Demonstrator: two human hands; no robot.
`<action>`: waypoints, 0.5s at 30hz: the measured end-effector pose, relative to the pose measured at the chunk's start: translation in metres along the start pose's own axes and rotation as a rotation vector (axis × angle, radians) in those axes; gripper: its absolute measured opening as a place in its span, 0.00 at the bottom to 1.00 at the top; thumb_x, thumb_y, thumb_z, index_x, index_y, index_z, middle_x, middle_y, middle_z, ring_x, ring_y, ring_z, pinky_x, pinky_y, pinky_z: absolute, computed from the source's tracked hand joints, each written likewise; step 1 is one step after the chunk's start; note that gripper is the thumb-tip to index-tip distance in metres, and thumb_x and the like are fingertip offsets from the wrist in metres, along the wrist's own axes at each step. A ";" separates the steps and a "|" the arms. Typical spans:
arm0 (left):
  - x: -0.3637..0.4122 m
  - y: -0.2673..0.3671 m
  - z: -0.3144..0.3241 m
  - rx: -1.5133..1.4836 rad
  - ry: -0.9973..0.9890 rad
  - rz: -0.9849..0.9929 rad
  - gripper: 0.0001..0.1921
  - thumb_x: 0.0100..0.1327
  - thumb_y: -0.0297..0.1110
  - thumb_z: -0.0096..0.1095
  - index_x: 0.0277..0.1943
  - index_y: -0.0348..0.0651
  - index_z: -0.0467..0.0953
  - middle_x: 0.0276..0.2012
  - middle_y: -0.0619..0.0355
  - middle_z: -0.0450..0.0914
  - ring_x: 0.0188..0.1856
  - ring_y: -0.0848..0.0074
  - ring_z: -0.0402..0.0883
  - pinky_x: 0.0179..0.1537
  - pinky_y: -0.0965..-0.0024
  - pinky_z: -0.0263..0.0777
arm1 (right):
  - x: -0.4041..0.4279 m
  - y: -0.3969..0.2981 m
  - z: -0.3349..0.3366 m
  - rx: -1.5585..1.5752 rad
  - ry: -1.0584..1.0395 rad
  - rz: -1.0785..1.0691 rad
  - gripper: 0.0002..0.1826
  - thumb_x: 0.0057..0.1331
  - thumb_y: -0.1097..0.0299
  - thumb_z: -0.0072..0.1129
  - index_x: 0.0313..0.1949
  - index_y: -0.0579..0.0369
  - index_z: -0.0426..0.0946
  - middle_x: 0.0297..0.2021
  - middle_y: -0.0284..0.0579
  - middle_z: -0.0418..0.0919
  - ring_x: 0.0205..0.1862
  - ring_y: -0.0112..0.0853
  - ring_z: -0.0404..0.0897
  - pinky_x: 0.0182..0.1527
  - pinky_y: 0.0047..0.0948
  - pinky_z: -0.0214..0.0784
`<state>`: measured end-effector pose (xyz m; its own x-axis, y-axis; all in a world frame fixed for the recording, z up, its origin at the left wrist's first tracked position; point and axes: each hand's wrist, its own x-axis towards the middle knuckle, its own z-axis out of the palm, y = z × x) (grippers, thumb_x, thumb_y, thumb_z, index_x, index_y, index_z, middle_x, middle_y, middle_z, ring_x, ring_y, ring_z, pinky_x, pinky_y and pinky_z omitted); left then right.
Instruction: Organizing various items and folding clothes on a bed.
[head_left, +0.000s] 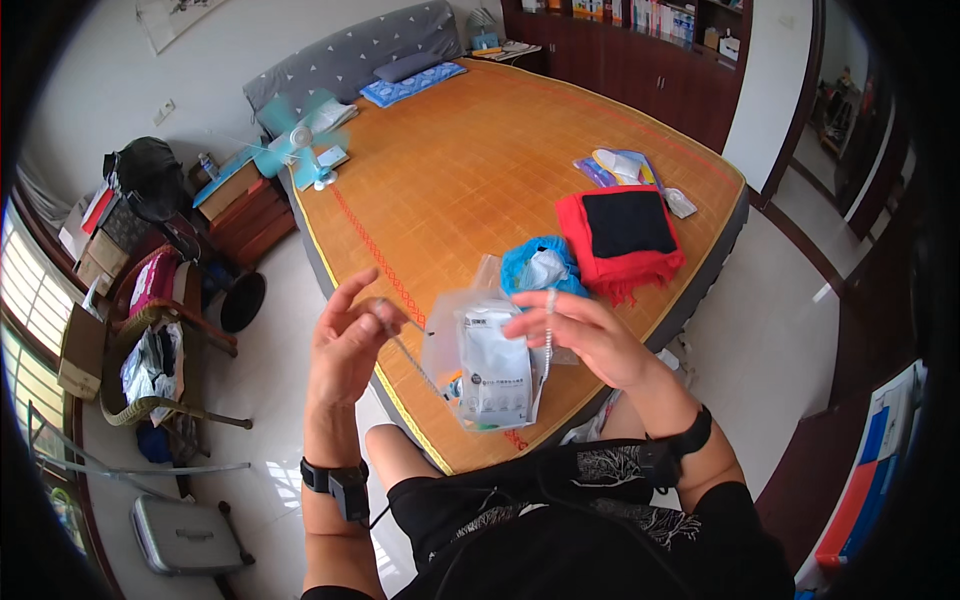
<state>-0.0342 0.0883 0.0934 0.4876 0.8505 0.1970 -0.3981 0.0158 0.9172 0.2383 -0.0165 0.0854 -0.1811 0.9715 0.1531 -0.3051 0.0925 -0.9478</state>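
A translucent plastic drawstring bag (442, 330) lies before me near the bed's corner. In or on it is a white printed package (495, 367) that bears writing; which of the two I cannot tell. My left hand (347, 337) pinches one cord (414, 360) of the bag between thumb and fingers, and it runs taut down to the bag's left side. Around the fingers of my right hand (574, 330) loops a second pale cord (549, 337), hanging to the bag's right side. Those fingers stretch out above the package's upper right edge.
Beyond the bag sit a blue plastic bag (536, 262) and a folded red cloth (570, 217) with a black piece (628, 223) on top. A turquoise fan (300, 136) stands at the bed's left edge. Left on the floor are a wicker chair (142, 405) and a grey suitcase (187, 536).
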 end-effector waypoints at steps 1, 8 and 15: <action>0.003 0.001 0.015 0.005 -0.090 0.066 0.30 0.60 0.29 0.64 0.65 0.36 0.62 0.39 0.53 0.79 0.42 0.65 0.80 0.46 0.67 0.72 | 0.007 -0.003 0.008 -0.156 -0.033 -0.059 0.23 0.73 0.58 0.44 0.58 0.66 0.65 0.47 0.50 0.77 0.50 0.33 0.76 0.54 0.31 0.65; -0.003 -0.009 0.083 0.294 -0.141 0.053 0.38 0.61 0.16 0.57 0.72 0.39 0.49 0.44 0.54 0.75 0.46 0.71 0.77 0.49 0.73 0.72 | 0.052 -0.022 0.043 -0.850 -0.252 -0.149 0.37 0.72 0.39 0.31 0.46 0.68 0.73 0.47 0.63 0.75 0.48 0.50 0.75 0.50 0.38 0.67; 0.044 0.005 0.033 0.084 0.087 -0.154 0.23 0.63 0.21 0.50 0.62 0.34 0.63 0.35 0.55 0.77 0.30 0.77 0.76 0.34 0.73 0.72 | 0.044 0.025 -0.024 -0.597 -0.013 -0.107 0.21 0.72 0.56 0.47 0.49 0.64 0.74 0.40 0.51 0.81 0.41 0.34 0.80 0.44 0.30 0.70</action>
<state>0.0109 0.1084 0.1186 0.4671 0.8838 0.0247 -0.2563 0.1085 0.9605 0.2448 0.0332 0.0617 -0.1906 0.9477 0.2560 0.2541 0.2995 -0.9196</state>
